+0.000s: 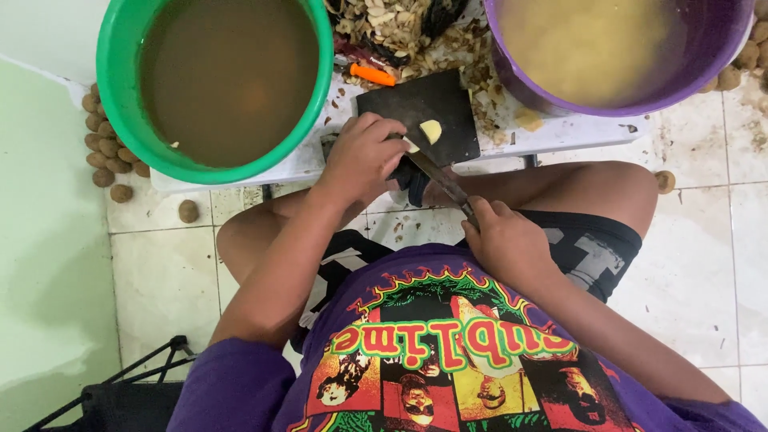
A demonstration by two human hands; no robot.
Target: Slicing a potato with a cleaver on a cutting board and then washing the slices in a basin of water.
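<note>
Pale peeled potato piece (410, 145) pinned on dark square cutting board (424, 116) by closed left hand (362, 156); long-bladed knife (442, 180) gripped in closed right hand (504, 240).

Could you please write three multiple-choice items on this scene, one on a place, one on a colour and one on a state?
1. Where does the yellow piece lie?
A. on the black cutting board
B. in the green tub
C. on the floor

2. What colour is the tub at the upper right?
A. red
B. purple
C. white

3. What is the right hand doing?
A. resting open on a knee
B. dipping into water
C. gripping a knife

Answers: 1 A, the piece sits on the board beside the left hand. 2 B, its rim is purple. 3 C, the fingers close on the handle, the blade reaching toward the board.
</note>
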